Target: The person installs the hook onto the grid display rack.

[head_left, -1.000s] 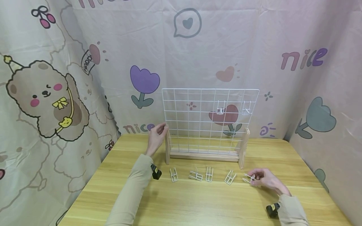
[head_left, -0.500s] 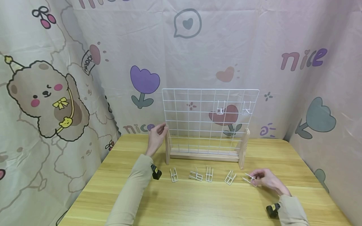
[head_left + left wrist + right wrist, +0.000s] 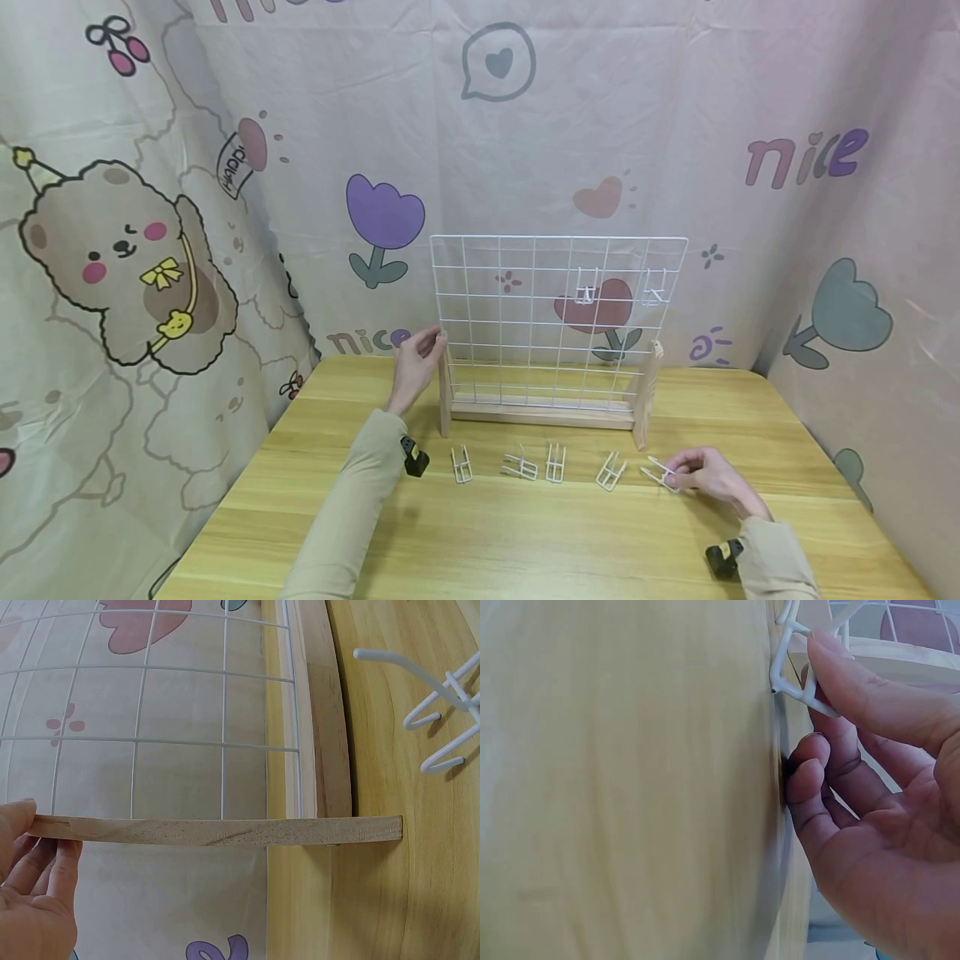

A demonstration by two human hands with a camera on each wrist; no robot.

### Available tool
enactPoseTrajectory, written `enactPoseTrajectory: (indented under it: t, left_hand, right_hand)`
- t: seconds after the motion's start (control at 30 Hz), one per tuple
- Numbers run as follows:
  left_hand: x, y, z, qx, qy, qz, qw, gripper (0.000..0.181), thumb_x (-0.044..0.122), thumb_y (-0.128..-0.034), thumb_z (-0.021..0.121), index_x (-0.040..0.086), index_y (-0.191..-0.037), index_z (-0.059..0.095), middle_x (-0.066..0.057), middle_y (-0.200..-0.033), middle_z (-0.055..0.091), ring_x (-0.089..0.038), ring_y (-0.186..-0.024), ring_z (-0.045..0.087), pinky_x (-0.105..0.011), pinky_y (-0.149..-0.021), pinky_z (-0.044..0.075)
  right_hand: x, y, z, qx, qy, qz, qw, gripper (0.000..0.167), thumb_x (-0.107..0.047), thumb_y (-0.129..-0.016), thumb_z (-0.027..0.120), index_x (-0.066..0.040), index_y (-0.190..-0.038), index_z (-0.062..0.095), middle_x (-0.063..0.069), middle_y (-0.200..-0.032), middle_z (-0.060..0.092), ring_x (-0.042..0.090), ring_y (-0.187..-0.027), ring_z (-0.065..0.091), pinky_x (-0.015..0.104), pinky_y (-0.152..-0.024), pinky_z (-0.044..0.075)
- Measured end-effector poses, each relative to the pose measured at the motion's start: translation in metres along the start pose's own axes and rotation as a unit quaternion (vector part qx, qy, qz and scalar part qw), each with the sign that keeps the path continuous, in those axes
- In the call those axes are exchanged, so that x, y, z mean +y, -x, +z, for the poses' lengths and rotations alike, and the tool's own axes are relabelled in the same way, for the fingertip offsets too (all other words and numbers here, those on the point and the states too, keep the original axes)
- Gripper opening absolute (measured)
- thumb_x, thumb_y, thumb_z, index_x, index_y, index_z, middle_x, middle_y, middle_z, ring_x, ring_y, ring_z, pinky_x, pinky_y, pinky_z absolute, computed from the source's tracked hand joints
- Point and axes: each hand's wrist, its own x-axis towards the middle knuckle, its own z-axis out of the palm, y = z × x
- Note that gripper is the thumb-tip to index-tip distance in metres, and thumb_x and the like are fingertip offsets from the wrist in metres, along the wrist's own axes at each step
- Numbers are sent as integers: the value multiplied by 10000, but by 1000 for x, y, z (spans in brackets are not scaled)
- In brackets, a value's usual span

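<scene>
A white wire grid panel point(image 3: 517, 308) stands upright in a wooden base point(image 3: 540, 413). My left hand point(image 3: 417, 362) pinches the top of the left wooden post point(image 3: 225, 831) between thumb and fingers. At the right, my right hand point(image 3: 705, 475) pinches a white wire hook point(image 3: 784, 664) between thumb and fingertips, low over the table, with its prongs toward the left. Two similar hooks hang on the panel's upper right: an inner hook point(image 3: 585, 293) and an outer hook point(image 3: 655, 295).
Several loose white hooks lie in a row in front of the stand, from the leftmost hook point(image 3: 461, 465) to a tilted hook point(image 3: 611, 472) nearest my right hand. The wooden table point(image 3: 525, 542) ends at a printed curtain point(image 3: 622, 108) behind.
The hook in my right hand has turned slightly, and its prongs now reach a little farther left. My left hand stays on the post.
</scene>
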Motion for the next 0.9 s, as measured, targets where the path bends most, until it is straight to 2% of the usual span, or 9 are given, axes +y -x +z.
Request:
enactPoseTrajectory:
  t: [0.43,0.67,0.9]
  left_hand:
    - [-1,-1,0,-42,28,-41,10000,397,93,-994,626,-71,-1351,572,-274,-1385,592,-394,-1303,591,-422,-1112,506]
    - [0,-1,0,-23,16,10,10000,391,98,-994,627,-66,-1346,580,-269,-1377,602,-390,-1297,596,-419,-1107,511]
    - [2,1,-1,-30,-54,-47,10000,403,117,-998,627,-71,-1350,573,-263,-1384,601,-382,-1305,594,-405,-1113,505]
  right_hand:
    - [-14,-1,5,391,-170,260,9988,300,-53,-869,734,163,-1045,623,2,-804,689,64,-638,595,224,-539,533]
    - [-31,-5,10,565,-365,513,9964,339,-92,-854,767,125,-1078,635,11,-826,702,124,-694,659,284,-634,622]
    - [-49,-11,18,396,-489,298,9976,345,-98,-855,771,127,-1081,638,64,-848,720,194,-742,714,347,-709,660]
